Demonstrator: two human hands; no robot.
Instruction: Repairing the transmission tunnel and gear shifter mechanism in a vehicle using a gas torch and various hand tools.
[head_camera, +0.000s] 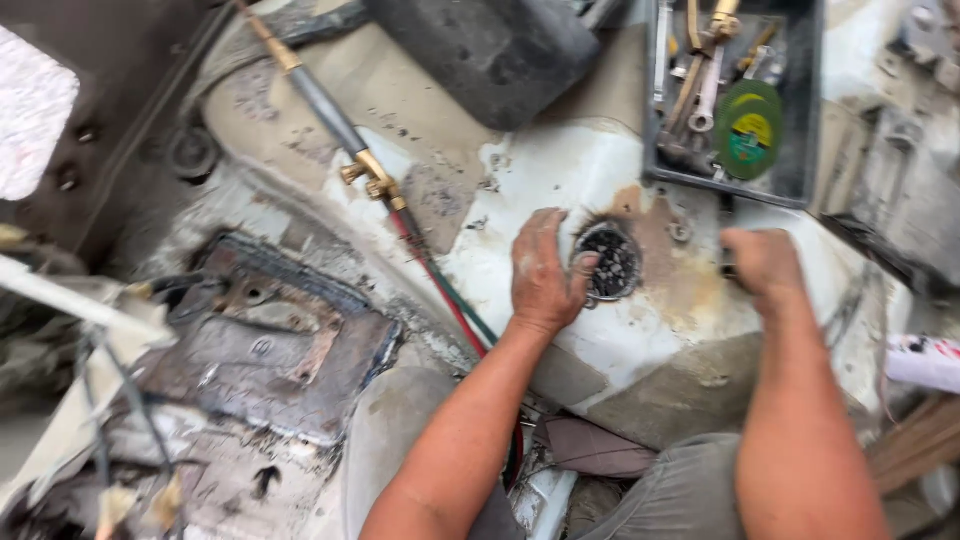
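My left hand (543, 272) rests flat on a worn white metal panel (560, 180), its thumb and fingertips touching the edge of a dark round perforated disc (612, 262) set in a rusty hole. My right hand (762, 262) is closed in a fist around a small dark tool (727, 262) just right of the disc; most of the tool is hidden in the fist.
A cutting torch (330, 110) with brass fittings and red and green hoses lies across the panel to the left. A dark tray (800, 150) at top right holds wrenches and green grinding discs. A rusted dark plate (280, 340) lies lower left.
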